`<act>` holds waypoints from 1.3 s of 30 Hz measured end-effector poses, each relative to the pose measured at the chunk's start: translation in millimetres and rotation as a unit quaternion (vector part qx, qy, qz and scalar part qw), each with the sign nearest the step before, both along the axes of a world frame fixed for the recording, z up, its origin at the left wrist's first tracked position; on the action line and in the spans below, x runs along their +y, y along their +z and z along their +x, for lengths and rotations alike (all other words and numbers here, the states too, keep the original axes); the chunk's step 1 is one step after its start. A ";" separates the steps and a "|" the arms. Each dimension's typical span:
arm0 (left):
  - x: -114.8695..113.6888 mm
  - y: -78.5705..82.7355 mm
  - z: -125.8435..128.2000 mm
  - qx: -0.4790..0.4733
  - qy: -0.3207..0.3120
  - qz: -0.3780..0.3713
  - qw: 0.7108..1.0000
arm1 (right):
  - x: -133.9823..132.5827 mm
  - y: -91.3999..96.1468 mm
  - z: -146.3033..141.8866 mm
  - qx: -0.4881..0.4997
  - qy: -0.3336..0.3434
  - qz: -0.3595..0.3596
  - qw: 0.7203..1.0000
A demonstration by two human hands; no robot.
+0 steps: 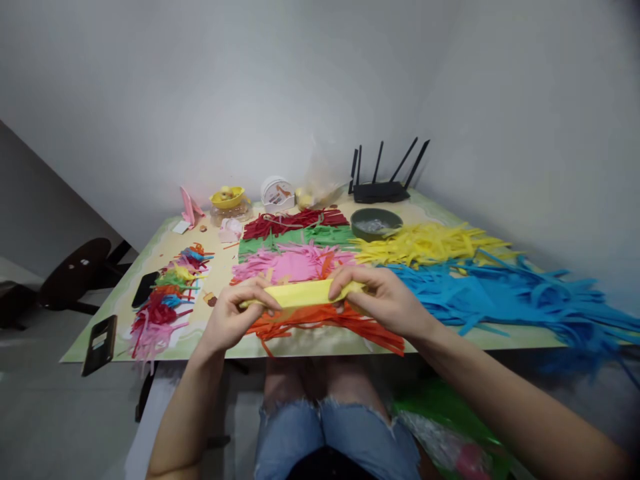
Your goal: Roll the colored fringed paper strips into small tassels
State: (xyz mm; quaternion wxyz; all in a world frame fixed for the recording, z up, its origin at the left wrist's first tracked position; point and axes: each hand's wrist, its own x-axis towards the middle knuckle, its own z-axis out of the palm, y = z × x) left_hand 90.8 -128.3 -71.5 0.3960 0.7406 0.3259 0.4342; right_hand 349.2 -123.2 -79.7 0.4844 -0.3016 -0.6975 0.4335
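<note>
A folded yellow strip, of paper or cloth (299, 293), is stretched level between my two hands above the front of the table. My left hand (246, 303) pinches its left end and my right hand (370, 297) pinches its right end. Right below lies a pile of orange fringed strips (320, 321). Behind it are pink fringed strips (293, 263), then green ones (327, 236) and dark red ones (280, 224). To the right of my hands spread blue fringed strips (475, 300), with yellow fringed strips (430, 245) behind them.
Small multicoloured tassels (173, 287) lie at the left, near a dark phone (99, 345) on the table's corner. Along the back stand a black router (381, 192), a dark green bowl (373, 230) and a yellow dish (227, 199). A brown stool (75, 273) is at the far left.
</note>
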 end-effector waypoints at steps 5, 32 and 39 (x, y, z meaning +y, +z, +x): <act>-5.9 5.7 6.1 0.079 0.015 0.094 0.992 | 1.3 0.4 0.3 -0.066 -0.026 0.030 0.997; -8.0 16.3 21.8 0.103 0.058 -0.127 0.985 | -11.1 9.4 -5.0 -0.214 -0.090 0.060 0.971; -10.3 -2.4 15.7 -0.044 0.058 -0.149 0.986 | -12.1 -1.2 -6.6 -0.063 -0.064 0.018 0.996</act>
